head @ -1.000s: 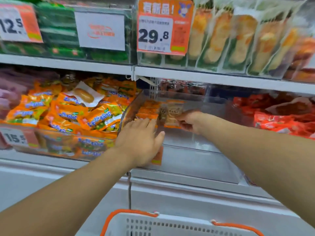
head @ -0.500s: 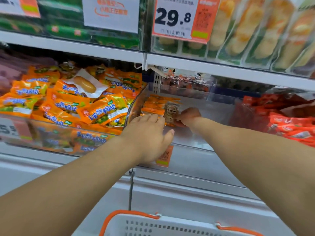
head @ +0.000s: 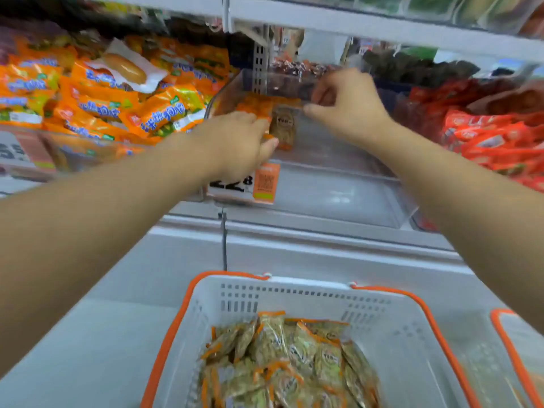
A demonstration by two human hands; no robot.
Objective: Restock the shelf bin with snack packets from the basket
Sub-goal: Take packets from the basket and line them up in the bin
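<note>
I have both hands up at the clear shelf bin (head: 338,160) in the upper middle of the frame; my left hand (head: 235,142) reaches over the bin's left front corner with its fingers bent down against the upright snack packets (head: 284,125) stacked at the bin's left end, though I cannot tell whether it actually grips one or only presses on them; my right hand (head: 346,106) is just right of it, thumb and forefinger pinched together at the top edge of the frontmost packet, the other fingers curled above; most of the bin's floor to the right of the packets shows bare plastic; an orange price tag (head: 265,182) hangs on the bin's front wall, partly hidden by my left wrist; at the bottom middle of the frame sits the white basket (head: 397,325) with orange handles, and the loose packets in it (head: 294,357) are piled against its near side; in the upper left of the frame a neighbouring bin is heaped with orange bags (head: 97,104); at the right edge lie red packets (head: 494,136); the whole view is somewhat blurred
</note>
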